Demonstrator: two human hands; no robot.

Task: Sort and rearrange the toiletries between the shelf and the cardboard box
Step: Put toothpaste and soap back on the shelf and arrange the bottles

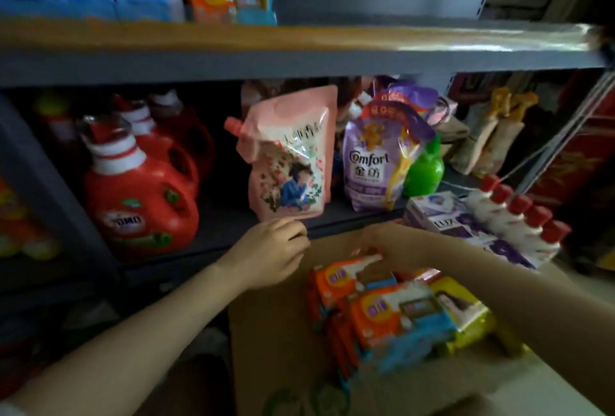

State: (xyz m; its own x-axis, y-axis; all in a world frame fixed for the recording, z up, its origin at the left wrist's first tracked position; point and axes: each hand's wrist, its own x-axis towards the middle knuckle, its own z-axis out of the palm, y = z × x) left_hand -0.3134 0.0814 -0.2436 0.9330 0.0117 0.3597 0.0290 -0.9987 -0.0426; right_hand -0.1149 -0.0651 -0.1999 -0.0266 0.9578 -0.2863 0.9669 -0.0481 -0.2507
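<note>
The left hand (pixel 276 250) holds the pink refill pouch (pixel 288 156) upright by its bottom edge, fingers (pixel 293 232) curled and pinching it, just in front of the lower shelf (pixel 233 215), between the red detergent bottles (pixel 139 196) and the purple Comfort pouch (pixel 369 162). The right hand (pixel 376 242) reaches into the cardboard box (pixel 273 332) onto an orange pack (pixel 346 279); its grip cannot be determined. The step in hand appears to be shelving the pouch; the next move calls for setting it upright in the gap above the fingers

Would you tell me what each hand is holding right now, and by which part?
The left hand pinches the pink refill pouch by its bottom edge. The right hand reaches onto an orange soap pack in the cardboard box; blur hides any grip.
</note>
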